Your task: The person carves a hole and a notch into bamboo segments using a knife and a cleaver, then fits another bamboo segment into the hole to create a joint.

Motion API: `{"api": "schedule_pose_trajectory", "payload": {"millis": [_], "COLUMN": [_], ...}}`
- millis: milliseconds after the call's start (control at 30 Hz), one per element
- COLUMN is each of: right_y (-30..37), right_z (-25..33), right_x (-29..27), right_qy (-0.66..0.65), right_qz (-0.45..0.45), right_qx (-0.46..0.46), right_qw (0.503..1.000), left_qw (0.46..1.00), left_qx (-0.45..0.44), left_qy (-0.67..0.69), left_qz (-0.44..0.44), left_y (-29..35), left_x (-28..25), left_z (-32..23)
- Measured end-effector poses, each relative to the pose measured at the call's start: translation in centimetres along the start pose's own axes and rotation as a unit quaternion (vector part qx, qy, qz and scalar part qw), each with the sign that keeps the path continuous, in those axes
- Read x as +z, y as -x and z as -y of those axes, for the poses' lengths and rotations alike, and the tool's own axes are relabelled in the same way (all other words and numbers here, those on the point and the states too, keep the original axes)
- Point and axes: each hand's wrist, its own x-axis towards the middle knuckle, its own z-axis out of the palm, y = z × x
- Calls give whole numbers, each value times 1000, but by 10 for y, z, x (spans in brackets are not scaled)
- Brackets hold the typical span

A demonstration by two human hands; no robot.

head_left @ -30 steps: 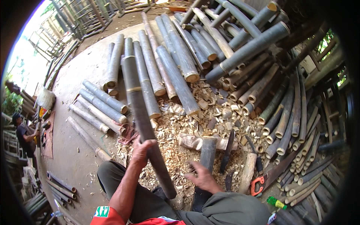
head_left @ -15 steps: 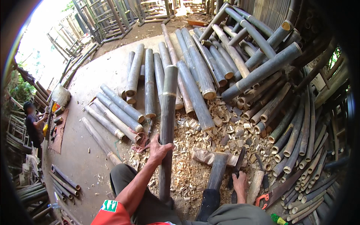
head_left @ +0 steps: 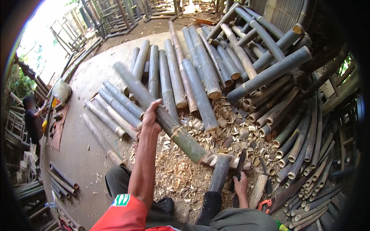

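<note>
My left hand [head_left: 153, 115] is closed around the middle of a dark bamboo pole [head_left: 169, 124]. The pole slants in the air, its blurred upper end to the far left. Its greenish lower end is close to a pale wood block [head_left: 236, 163] lying among chips. A short bamboo tube [head_left: 221, 173] reaches from that block toward me, its near end inside a black sleeve [head_left: 211, 202]. By my right knee, my right hand [head_left: 241, 185] grips the handle of a machete [head_left: 241, 161], its dark blade pointing away from me. The handle is partly hidden by my fingers.
Rows of cut bamboo poles [head_left: 198, 73] lie ahead, and wood chips [head_left: 185, 177] cover the ground between. A bamboo frame [head_left: 269, 71] leans at the far right. An orange-handled saw [head_left: 265, 206] and stacked bamboo [head_left: 308, 134] are at right. Another person [head_left: 31, 119] is at far left.
My left hand has lifted the bamboo pole and tilted it from upright to slanting, its top swinging left and its bottom right toward the block. The right hand stays on the machete.
</note>
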Motion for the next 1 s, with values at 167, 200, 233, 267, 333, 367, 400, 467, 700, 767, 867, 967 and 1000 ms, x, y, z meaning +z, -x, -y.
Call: {"api": "schedule_pose_trajectory", "payload": {"millis": [167, 200, 233, 267, 333, 367, 400, 467, 700, 767, 867, 967, 1000], "right_y": [0, 5, 13, 18, 24, 27, 28, 29, 47, 47, 50, 55, 56], "right_z": [5, 7, 11, 21, 51, 66, 67, 70, 74, 71, 81, 102, 100], "right_x": [-16, -18, -19, -19, -30, -33, -36, -39, -24, -19, -23, -31, -33], "right_qy": [26, -56, -137, -220, -311, -358, -378, -419, -550, -591, -586, -547, -522], "right_qz": [-37, -39, -41, -41, -8, 8, 33, 82, 152, 143, 166, 166, 166], "right_qx": [-5, 7, 20, 30, 55, 63, 85, 126, 195, 214, 212, 198, 173], "right_qw": [999, 998, 989, 974, 949, 931, 921, 896, 798, 764, 764, 796, 819], "left_qw": [990, 983, 979, 975, 978, 974, 967, 952, 915, 905, 900, 908, 909], "left_qx": [5, -8, 3, 19, -2, 35, 66, 82, -123, -126, -139, -235, -232], "left_qy": [-87, -129, -141, -154, -173, -206, -235, -285, -295, -297, -282, -154, -144], "left_qz": [109, 129, 146, 161, 117, 89, 67, 72, 246, 279, 303, 311, 317], "left_y": [10, 18, 21, 24, 33, 35, 41, 56, 56, 62, 68, 64, 67], "left_x": [-13, -14, -12, -9, 16, 22, 34, 48, 32, 27, 15, 9, 10], "left_z": [58, 60, 65, 63, 64, 68, 75, 81, 117, 131, 146, 139, 141]}}
